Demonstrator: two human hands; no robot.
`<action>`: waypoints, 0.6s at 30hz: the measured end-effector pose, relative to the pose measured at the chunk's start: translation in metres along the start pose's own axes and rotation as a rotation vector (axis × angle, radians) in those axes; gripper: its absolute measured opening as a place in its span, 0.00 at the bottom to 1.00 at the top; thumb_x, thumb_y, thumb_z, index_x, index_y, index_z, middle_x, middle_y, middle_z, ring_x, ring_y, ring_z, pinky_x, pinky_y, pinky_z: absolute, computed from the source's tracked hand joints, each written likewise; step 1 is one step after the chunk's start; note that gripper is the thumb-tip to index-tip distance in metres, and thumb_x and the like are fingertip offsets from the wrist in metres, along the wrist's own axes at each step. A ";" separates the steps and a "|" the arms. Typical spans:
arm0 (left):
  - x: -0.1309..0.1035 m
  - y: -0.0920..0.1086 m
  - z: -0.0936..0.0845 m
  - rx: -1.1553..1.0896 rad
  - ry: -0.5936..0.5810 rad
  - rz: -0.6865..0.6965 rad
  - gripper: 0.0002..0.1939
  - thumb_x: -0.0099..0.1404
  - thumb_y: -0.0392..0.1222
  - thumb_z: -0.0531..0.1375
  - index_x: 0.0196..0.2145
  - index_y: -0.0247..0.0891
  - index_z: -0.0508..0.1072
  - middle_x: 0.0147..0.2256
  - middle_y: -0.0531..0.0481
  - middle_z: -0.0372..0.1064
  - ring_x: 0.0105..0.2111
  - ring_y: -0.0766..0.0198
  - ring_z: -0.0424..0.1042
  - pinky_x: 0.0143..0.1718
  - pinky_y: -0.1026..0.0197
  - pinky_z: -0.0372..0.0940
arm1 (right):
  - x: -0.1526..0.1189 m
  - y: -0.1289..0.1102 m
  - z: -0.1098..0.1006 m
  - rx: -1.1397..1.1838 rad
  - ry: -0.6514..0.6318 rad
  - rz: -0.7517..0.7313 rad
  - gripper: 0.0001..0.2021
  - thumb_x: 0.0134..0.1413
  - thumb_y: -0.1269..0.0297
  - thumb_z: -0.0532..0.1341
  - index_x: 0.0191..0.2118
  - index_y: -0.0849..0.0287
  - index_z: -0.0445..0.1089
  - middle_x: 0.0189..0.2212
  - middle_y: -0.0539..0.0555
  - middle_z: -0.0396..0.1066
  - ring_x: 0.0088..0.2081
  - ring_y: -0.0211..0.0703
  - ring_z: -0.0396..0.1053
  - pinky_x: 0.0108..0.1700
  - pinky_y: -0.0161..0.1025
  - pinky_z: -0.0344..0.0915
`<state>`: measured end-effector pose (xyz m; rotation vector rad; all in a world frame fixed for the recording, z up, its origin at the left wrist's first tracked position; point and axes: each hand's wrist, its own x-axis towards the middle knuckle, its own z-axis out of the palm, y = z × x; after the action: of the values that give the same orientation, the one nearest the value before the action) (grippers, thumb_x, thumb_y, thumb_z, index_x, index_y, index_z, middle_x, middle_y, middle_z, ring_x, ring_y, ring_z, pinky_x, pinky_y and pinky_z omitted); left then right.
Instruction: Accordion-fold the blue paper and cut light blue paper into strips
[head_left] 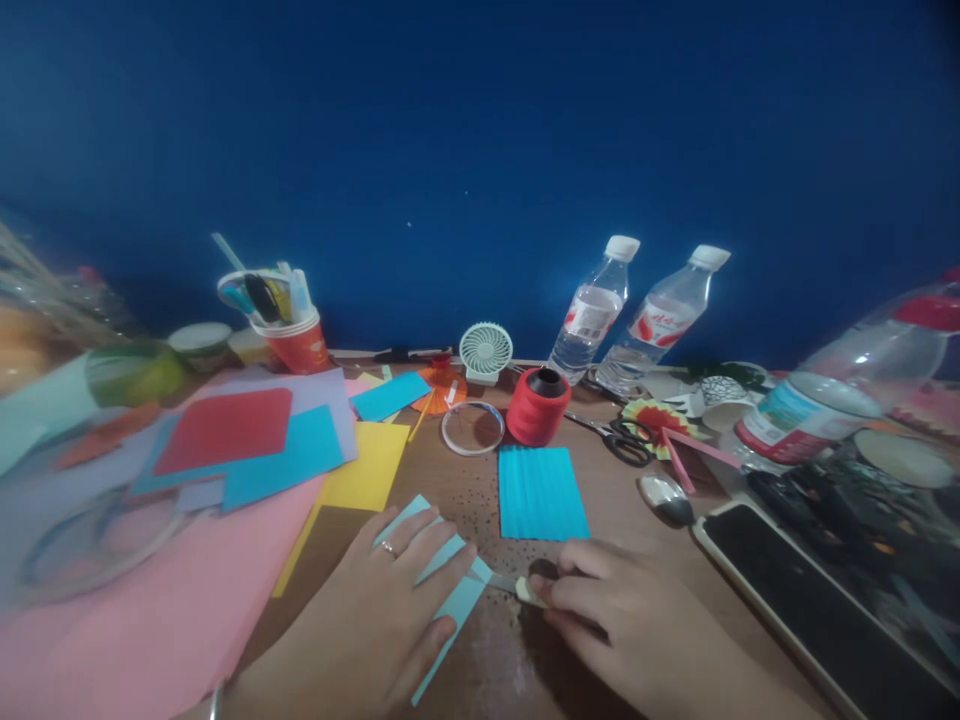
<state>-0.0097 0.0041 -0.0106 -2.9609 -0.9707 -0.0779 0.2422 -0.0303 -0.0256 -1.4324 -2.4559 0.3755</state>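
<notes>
My left hand lies with its fingers spread over a light blue piece of paper, pressing it to the table; a ring shows on one finger. My right hand is closed around a small knife with a pale handle. The knife's blade points left and meets the right edge of the light blue paper. How far the blade goes into the paper is hard to see. Just beyond the hands lies a pleated bright blue sheet, with a red spool of thread behind it.
Coloured paper sheets cover the left side. Behind stand a red cup of pens, a small fan and two water bottles. Scissors, a spoon, a phone and a jar crowd the right.
</notes>
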 end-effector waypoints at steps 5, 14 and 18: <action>-0.006 0.000 0.006 -0.020 0.032 -0.028 0.23 0.65 0.41 0.52 0.57 0.53 0.58 0.55 0.54 0.61 0.56 0.51 0.56 0.57 0.43 0.47 | 0.000 0.000 0.000 0.013 0.023 -0.016 0.08 0.54 0.71 0.57 0.33 0.52 0.72 0.29 0.48 0.70 0.29 0.38 0.69 0.30 0.35 0.61; -0.004 0.004 -0.002 -0.049 -0.001 -0.039 0.26 0.63 0.41 0.54 0.58 0.53 0.56 0.56 0.52 0.60 0.56 0.47 0.56 0.56 0.38 0.48 | 0.001 -0.001 -0.007 0.045 -0.021 0.008 0.10 0.54 0.72 0.57 0.37 0.50 0.73 0.31 0.48 0.71 0.30 0.38 0.69 0.32 0.34 0.63; -0.004 0.004 -0.004 -0.048 -0.019 -0.031 0.27 0.62 0.40 0.55 0.58 0.55 0.56 0.56 0.52 0.60 0.56 0.45 0.55 0.54 0.36 0.50 | 0.001 -0.001 -0.008 0.032 -0.044 0.015 0.12 0.53 0.72 0.57 0.38 0.49 0.73 0.31 0.48 0.71 0.31 0.38 0.69 0.32 0.34 0.63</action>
<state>-0.0110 -0.0020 -0.0065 -2.9959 -1.0321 -0.0752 0.2442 -0.0290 -0.0177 -1.4453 -2.4637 0.4522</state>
